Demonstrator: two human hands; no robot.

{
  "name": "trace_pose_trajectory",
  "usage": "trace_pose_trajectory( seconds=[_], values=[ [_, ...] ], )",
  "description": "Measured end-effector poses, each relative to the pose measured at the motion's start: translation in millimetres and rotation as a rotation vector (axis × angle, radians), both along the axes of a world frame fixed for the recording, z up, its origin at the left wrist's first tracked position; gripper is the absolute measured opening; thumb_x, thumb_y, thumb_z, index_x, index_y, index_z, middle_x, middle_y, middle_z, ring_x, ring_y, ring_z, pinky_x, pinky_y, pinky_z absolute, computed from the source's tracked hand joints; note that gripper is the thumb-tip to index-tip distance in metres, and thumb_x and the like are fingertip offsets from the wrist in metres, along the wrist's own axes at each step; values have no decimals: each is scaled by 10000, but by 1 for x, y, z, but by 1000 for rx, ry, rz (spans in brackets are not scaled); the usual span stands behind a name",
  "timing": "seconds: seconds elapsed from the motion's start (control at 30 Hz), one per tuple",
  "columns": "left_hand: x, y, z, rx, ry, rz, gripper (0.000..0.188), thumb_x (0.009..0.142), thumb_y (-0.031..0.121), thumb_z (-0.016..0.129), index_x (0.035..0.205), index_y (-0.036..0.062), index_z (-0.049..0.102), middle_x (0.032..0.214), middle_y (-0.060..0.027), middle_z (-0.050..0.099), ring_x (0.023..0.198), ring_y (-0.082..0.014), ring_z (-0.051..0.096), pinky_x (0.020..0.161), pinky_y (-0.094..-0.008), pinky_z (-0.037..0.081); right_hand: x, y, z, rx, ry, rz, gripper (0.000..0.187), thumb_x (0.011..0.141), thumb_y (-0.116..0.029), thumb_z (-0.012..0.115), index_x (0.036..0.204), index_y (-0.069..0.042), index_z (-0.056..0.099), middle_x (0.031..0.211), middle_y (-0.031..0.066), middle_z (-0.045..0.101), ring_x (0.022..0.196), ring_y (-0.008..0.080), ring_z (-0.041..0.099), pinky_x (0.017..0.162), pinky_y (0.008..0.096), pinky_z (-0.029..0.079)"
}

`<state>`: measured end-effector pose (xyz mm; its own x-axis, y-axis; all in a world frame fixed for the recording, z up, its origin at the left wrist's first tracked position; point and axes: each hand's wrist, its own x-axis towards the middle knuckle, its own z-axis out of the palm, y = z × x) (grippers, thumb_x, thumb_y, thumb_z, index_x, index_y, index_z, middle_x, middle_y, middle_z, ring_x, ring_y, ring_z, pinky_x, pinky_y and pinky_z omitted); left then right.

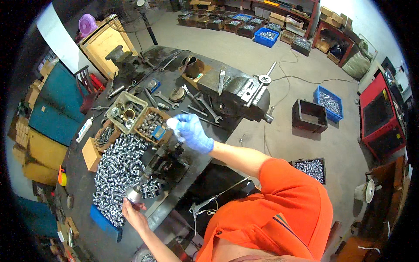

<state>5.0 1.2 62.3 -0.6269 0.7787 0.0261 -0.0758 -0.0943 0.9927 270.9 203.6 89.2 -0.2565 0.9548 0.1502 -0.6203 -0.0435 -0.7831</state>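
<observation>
My bare left hand (135,212) is closed around a silver cylindrical knob (133,195) at the near end of a dark bench-mounted machine (166,166). My right hand (192,133), in a blue glove, is raised by the machine's far end. Its fingers are curled together, and what they grip, if anything, is hidden. Just left of it stands a cardboard box of small metal parts (152,125). A large heap of shiny metal sleeves (118,174) lies on the bench beside the machine, close to my left hand.
A bench vise (244,91) is fixed at the bench's right edge. Wrenches (208,109) and a plastic tray of fittings (126,111) lie farther back. A blue bin lid-like piece (105,222) borders the heap. Crates (309,115) and a blue bin (328,104) stand on the floor.
</observation>
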Motion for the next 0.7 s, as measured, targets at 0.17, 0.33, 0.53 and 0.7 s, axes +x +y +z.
trace_pose_trajectory(
  seconds=[0.17, 0.33, 0.53, 0.7],
  values=[
    [8, 2, 8, 47, -45, 19, 275, 870, 272, 548, 933, 4, 533, 730, -86, 569, 509, -141, 496, 441, -259, 413, 27, -23, -45, -196, -144, 59, 236, 809, -244, 632, 772, -12, 617, 545, -10, 483, 443, 46, 405, 365, 184, 291],
    [-2, 5, 10, 110, -45, 72, 248, 857, 251, 565, 925, 12, 553, 742, -64, 570, 522, -124, 491, 438, -242, 394, -27, 39, -90, -163, -490, -79, 221, 791, -232, 639, 662, -56, 604, 514, -13, 482, 454, 77, 424, 397, 240, 317],
    [-48, -97, -14, -21, 150, 208, 194, 873, 185, 557, 877, -8, 555, 627, -42, 536, 496, -102, 486, 434, -225, 387, -60, 54, -18, 99, -311, -192, 157, 757, -146, 628, 662, -22, 636, 559, -13, 542, 529, 53, 457, 466, 262, 383],
    [-72, -249, -60, -352, 287, 574, 164, 875, 155, 536, 816, 3, 556, 535, -6, 481, 447, -72, 452, 427, -205, 344, -11, 5, 12, 3, 102, 95, 125, 801, -91, 561, 881, 2, 587, 670, -12, 531, 515, 35, 452, 420, 172, 350]
  ],
)
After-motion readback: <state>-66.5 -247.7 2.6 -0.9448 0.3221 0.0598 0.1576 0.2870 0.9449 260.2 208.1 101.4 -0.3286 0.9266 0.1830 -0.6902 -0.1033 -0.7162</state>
